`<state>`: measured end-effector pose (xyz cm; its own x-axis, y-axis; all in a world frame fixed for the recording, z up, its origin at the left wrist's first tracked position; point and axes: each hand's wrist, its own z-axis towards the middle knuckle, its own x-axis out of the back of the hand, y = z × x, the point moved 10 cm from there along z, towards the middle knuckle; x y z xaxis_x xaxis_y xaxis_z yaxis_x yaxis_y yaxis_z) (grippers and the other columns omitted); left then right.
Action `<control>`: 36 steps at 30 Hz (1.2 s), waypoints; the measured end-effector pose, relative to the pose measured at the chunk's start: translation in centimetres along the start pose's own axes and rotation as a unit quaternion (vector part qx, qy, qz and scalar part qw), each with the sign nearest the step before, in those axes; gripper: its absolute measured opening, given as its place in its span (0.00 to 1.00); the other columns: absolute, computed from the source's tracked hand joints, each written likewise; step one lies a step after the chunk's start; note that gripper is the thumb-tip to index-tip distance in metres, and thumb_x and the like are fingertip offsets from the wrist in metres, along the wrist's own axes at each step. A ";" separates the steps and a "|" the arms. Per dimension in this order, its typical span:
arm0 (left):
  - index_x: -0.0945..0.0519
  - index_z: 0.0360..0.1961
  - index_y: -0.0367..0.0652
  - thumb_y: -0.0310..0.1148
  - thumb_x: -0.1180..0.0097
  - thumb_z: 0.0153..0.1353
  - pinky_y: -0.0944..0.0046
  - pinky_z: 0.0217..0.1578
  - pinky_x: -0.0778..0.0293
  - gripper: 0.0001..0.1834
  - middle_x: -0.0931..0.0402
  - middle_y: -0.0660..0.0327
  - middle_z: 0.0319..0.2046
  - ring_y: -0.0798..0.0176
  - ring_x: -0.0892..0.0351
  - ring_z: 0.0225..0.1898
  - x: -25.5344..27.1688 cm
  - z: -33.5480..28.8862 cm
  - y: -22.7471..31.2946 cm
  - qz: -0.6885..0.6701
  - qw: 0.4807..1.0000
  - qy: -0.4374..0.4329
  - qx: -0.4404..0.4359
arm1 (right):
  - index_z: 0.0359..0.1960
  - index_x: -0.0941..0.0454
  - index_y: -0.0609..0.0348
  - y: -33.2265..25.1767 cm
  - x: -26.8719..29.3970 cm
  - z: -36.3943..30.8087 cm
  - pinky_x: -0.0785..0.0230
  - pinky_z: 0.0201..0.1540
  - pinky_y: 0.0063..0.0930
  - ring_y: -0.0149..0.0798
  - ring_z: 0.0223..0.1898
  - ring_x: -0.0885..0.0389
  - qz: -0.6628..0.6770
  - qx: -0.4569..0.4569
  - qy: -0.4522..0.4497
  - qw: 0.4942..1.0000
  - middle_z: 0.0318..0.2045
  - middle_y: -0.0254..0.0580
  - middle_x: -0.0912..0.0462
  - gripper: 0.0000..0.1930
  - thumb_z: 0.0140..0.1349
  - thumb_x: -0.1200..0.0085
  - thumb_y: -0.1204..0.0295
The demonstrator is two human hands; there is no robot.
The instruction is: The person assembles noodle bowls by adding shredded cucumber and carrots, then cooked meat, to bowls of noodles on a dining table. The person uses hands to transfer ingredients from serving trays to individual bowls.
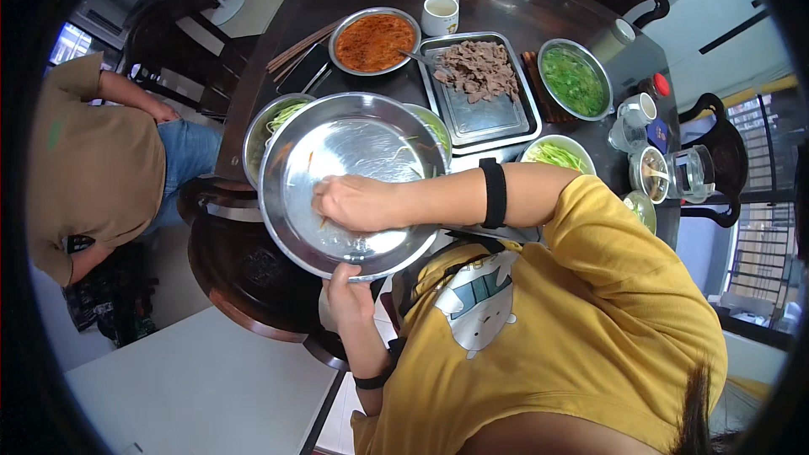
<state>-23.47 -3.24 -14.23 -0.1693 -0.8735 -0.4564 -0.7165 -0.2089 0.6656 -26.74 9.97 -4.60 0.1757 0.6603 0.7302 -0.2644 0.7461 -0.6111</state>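
Note:
My left hand (347, 299) grips the near rim of a wide steel bowl (371, 109), thumb on the edge and the bowl tipped toward me. Inside it, my right hand (358, 203) is closed with its fingers curled down near the bottom; whether they hold anything is hidden. A few thin orange and pale shreds cling to the shiny inner wall. Partly beneath the bowl, another steel bowl (255, 139) with pale green shreds shows at the left. Behind it to the right, a bowl of green shreds (434, 128) peeks out.
On the dark table stand a bowl of red sauce (375, 42), a mug (440, 15), a metal tray (480, 122) with sliced meat (478, 70), a bowl of green herbs (575, 77) and several cups and jars. A dark chair (253, 274) is close by; another person (105, 152) is at the left.

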 end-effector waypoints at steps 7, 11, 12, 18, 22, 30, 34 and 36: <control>0.35 0.59 0.34 0.18 0.51 0.39 0.46 0.52 0.26 0.38 0.32 0.51 0.54 0.51 0.30 0.55 1.8 0.7 2.4 -0.018 0.998 0.013 -0.053 | 0.26 0.20 0.67 -1.3 -1.5 -5.1 0.25 0.37 0.43 0.55 0.33 0.18 -0.082 0.020 -0.173 0.981 0.26 0.54 0.18 0.07 0.50 0.47 0.74; 0.34 0.59 0.35 0.17 0.51 0.39 0.48 0.49 0.24 0.37 0.31 0.52 0.53 0.52 0.28 0.54 3.0 1.3 3.3 -0.016 0.997 0.036 -0.065 | 0.27 0.19 0.61 0.5 -1.0 -5.9 0.28 0.41 0.42 0.50 0.38 0.19 -0.130 -0.016 -0.214 0.968 0.29 0.48 0.18 0.08 0.52 0.45 0.70; 0.34 0.59 0.35 0.17 0.52 0.39 0.48 0.49 0.24 0.37 0.31 0.52 0.53 0.52 0.28 0.53 3.0 1.4 3.3 -0.021 0.997 0.034 -0.061 | 0.27 0.19 0.59 1.1 -0.9 -5.9 0.29 0.43 0.41 0.48 0.40 0.20 -0.134 -0.030 -0.228 0.964 0.30 0.45 0.18 0.07 0.54 0.45 0.69; 0.35 0.60 0.36 0.18 0.52 0.40 0.48 0.45 0.21 0.38 0.32 0.52 0.54 0.52 0.27 0.53 3.0 1.3 3.9 -0.025 0.996 0.039 -0.076 | 0.30 0.20 0.59 2.5 2.7 -5.6 0.30 0.45 0.41 0.47 0.44 0.22 -0.180 -0.024 -0.194 0.964 0.37 0.45 0.19 0.09 0.55 0.44 0.66; 0.37 0.61 0.36 0.18 0.52 0.41 0.50 0.44 0.20 0.38 0.33 0.51 0.54 0.52 0.27 0.52 3.5 1.0 4.6 -0.018 0.994 0.058 -0.093 | 0.29 0.22 0.62 5.6 5.8 -7.0 0.28 0.44 0.41 0.49 0.43 0.22 -0.179 -0.067 -0.106 0.976 0.34 0.49 0.20 0.08 0.54 0.44 0.69; 0.36 0.60 0.36 0.18 0.52 0.41 0.48 0.45 0.20 0.38 0.32 0.51 0.53 0.51 0.27 0.52 3.5 0.5 4.5 -0.014 0.992 0.075 -0.097 | 0.41 0.23 0.63 6.6 9.2 -6.8 0.29 0.47 0.39 0.50 0.45 0.23 -0.129 -0.071 0.072 0.986 0.38 0.48 0.21 0.14 0.51 0.42 0.74; 0.36 0.60 0.36 0.18 0.52 0.41 0.47 0.46 0.21 0.37 0.32 0.51 0.53 0.51 0.27 0.53 2.8 0.2 4.0 -0.027 0.993 0.066 -0.096 | 0.44 0.23 0.63 5.0 7.3 -5.3 0.36 0.54 0.43 0.45 0.51 0.26 -0.216 0.019 0.067 0.974 0.43 0.43 0.21 0.17 0.51 0.42 0.72; 0.36 0.60 0.37 0.17 0.53 0.42 0.46 0.47 0.22 0.36 0.33 0.52 0.53 0.51 0.27 0.53 2.1 0.1 3.9 -0.033 0.992 0.081 -0.094 | 0.38 0.22 0.61 5.3 6.2 -5.5 0.35 0.49 0.40 0.44 0.47 0.26 -0.218 0.016 0.027 0.975 0.38 0.41 0.22 0.13 0.52 0.43 0.69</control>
<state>-26.72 -5.81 -12.61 -0.0043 -0.9117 -0.4108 -0.5804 -0.3323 0.7435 -21.81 18.49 -5.03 0.3282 0.2847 0.9007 -0.1831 0.9546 -0.2351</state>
